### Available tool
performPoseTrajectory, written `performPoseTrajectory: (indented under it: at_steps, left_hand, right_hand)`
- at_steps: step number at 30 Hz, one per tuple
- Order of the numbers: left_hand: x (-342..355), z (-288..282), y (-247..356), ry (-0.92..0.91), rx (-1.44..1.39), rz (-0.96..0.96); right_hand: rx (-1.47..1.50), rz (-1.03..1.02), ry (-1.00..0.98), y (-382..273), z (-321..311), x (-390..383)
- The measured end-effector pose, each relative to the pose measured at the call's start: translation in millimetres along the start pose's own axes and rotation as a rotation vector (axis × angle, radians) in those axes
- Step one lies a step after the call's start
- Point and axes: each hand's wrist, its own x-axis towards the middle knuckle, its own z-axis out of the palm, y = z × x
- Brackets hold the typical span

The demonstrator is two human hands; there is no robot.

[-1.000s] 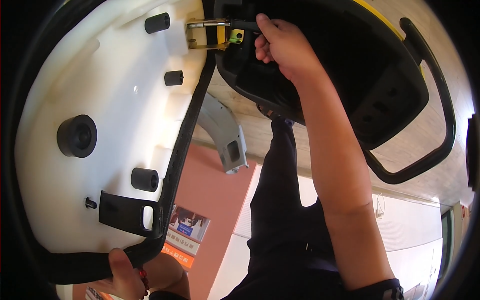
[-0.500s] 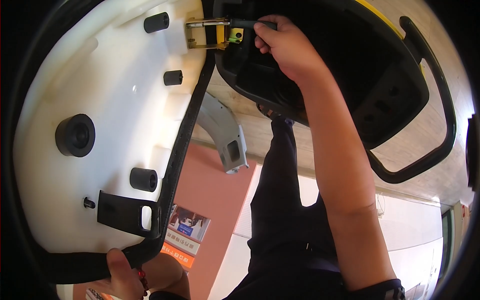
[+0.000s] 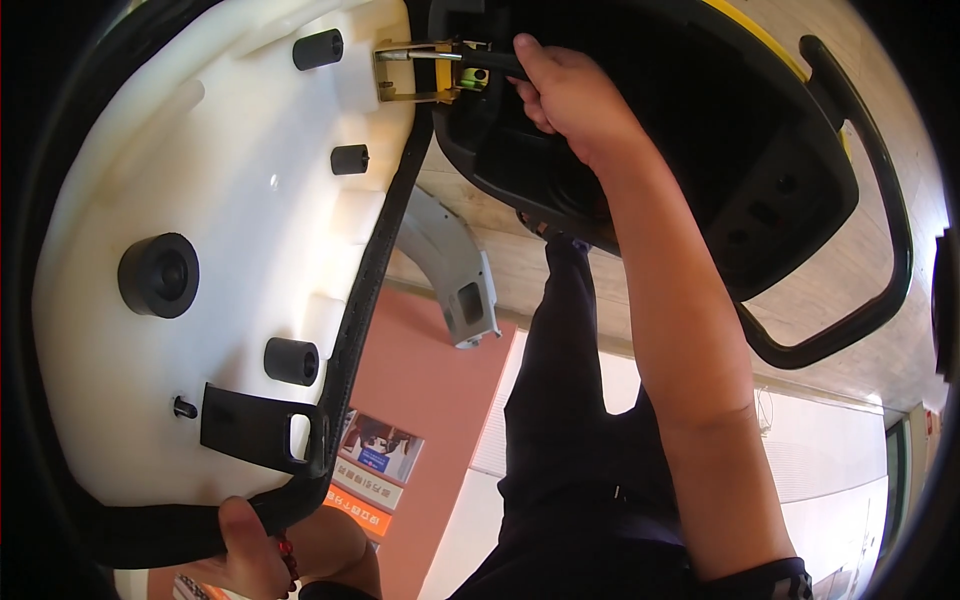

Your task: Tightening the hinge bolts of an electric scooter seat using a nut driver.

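On the left, a white moulded panel [image 3: 220,200] with black edging carries several black cylindrical bushings [image 3: 158,275] and a black plate [image 3: 250,420]. A metal hinge bracket [image 3: 410,95] joins it to a large black shell [image 3: 700,120] at upper right. Against that bracket, my right hand [image 3: 565,100] grips a black-handled tool with a shiny shaft [image 3: 430,56], apparently a screwdriver, thumb resting along the handle. At lower left my left hand [image 3: 245,560] is closed round the panel's black edging [image 3: 150,530], thumb on top, its other fingers mostly hidden.
A curved black tube handle [image 3: 880,200] runs along the shell's right side. Below lie a grey curved part [image 3: 450,260], a wooden-look floor [image 3: 800,300] and a pink surface [image 3: 410,350] with printed boards. My dark-trousered leg [image 3: 550,380] extends between them.
Since half a second ago, my right hand has changed grip, its thumb now raised along the tool's handle. The white panel sits very slightly farther right and lower in the view.
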Motion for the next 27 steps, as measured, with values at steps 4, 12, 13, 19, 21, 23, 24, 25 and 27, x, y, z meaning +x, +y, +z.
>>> performPoseTrajectory:
  at_steps: [4, 12, 13, 19, 21, 23, 24, 25, 27]
  left_hand:
    - [1.3, -0.7, 0.3, -0.009, 0.003, -0.031]
    - [0.2, -0.3, 0.5, 0.003, 0.041, -0.011]
    - [0.2, 0.5, 1.1, 0.002, 0.042, -0.012]
    - [1.1, -1.5, -0.5, -0.008, 0.022, 0.006]
    - [0.9, 1.8, 0.0, -0.007, -0.028, 0.02]
    - [1.3, 1.0, 0.8, -0.009, -0.038, 0.017]
    - [1.9, 1.4, 0.1, -0.007, -0.047, 0.018]
    - [2.2, 1.5, -0.2, -0.006, -0.048, 0.021]
    - [1.5, 0.8, 0.2, 0.022, -0.033, 0.035]
  right_hand:
    - [0.161, -0.069, 0.035, 5.4, 1.4, -2.7]
    - [0.108, -0.014, 0.05, 1.8, -0.4, -1.1]
    - [0.232, -0.065, 0.043, 3.7, 1.7, -2.6]
    - [0.034, -0.031, 0.042, -8.4, -2.0, -2.4]
    - [0.005, -0.048, 0.039, -7.4, -1.9, 0.2]
    - [-0.025, -0.065, 0.037, -3.8, -0.5, -1.6]
    - [-0.047, -0.108, 0.084, -2.8, 3.2, -5.1]
    - [-0.07, -0.151, 0.13, -2.6, 4.8, -6.6]
    - [-0.136, -0.106, 0.13, -7.0, 2.9, -5.9]
